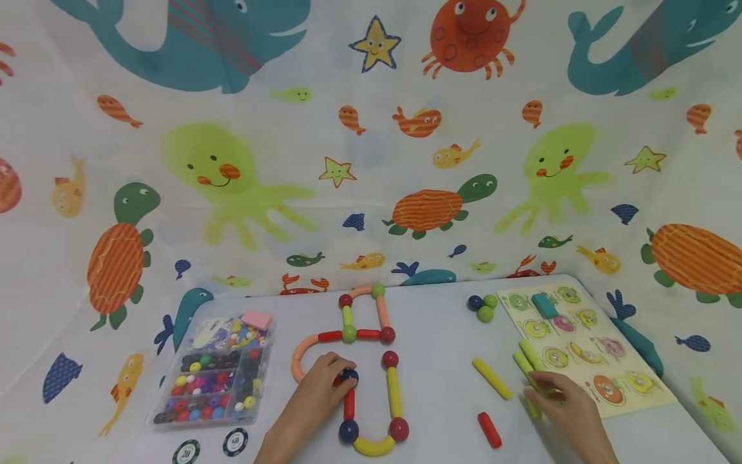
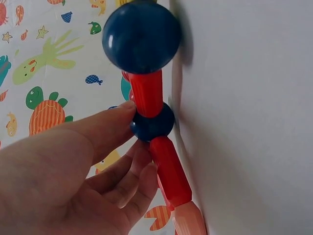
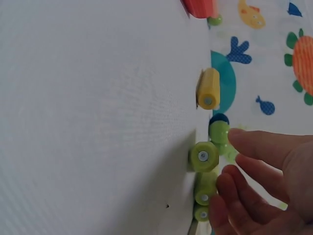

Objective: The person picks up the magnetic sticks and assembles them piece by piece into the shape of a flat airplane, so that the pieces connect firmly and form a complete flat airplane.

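Note:
My left hand [image 1: 315, 391] pinches a dark blue ball [image 2: 154, 126] between thumb and fingers. The ball joins two red sticks, one [image 2: 171, 171] running back to a peach curved piece [image 1: 298, 361], the other [image 1: 349, 405] to a second blue ball [image 1: 348, 431]. From there a yellow curved piece [image 1: 373, 446] and a red ball [image 1: 399, 428] lead to a yellow-green stick [image 1: 394, 392]. My right hand [image 1: 568, 409] hovers beside several green sticks, thumb and fingers apart. The nearest green stick [image 3: 204, 156] lies just beyond its fingertips in the right wrist view.
A loose yellow stick [image 1: 492, 379] and red stick [image 1: 489, 430] lie left of my right hand. Balls [image 1: 485, 314] sit farther back by a fruit puzzle board [image 1: 628, 383]. A bead box [image 1: 255, 386] and round chips [image 1: 235, 442] are at left; a printed curtain [image 1: 371, 238] stands behind.

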Tool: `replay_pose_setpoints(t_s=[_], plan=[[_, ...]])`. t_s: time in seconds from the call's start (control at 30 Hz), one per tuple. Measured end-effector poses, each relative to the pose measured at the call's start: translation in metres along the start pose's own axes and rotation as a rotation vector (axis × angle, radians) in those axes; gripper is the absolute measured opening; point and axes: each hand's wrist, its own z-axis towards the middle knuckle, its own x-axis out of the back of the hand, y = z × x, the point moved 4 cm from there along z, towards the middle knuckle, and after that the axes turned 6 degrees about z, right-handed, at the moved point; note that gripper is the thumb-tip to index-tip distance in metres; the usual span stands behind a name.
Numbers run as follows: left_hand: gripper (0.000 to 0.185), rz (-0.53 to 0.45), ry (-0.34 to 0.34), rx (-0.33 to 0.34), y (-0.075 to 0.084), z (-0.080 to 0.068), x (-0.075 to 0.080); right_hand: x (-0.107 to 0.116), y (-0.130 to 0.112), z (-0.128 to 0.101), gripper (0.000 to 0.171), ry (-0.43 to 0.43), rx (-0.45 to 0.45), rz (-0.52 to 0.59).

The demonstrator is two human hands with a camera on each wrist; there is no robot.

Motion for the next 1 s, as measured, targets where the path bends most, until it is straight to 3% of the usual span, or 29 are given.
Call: replay_pose_setpoints(t_s=[0.2,0.63,0.83,1.0], plan=[[0.030,-0.012,0.019,-0.036,0.000,-0.001,0.001,-0.001,-0.004,0.000,0.052,-0.014,0.011,-0.037],[0.030,-0.005,0.016,-0.026,-0.002,-0.005,0.005,-0.009,-0.003,-0.012,0.058,-0.078,0.079,-0.108],[0.029,-0.009,0.015,-0.031,-0.003,-0.005,0.005,-0.012,-0.006,-0.017,0.056,-0.052,0.112,-0.135],[0.029,-0.010,0.012,-0.033,-0.003,-0.005,0.006,-0.014,-0.005,-0.015,0.054,-0.044,0.081,-0.127]])
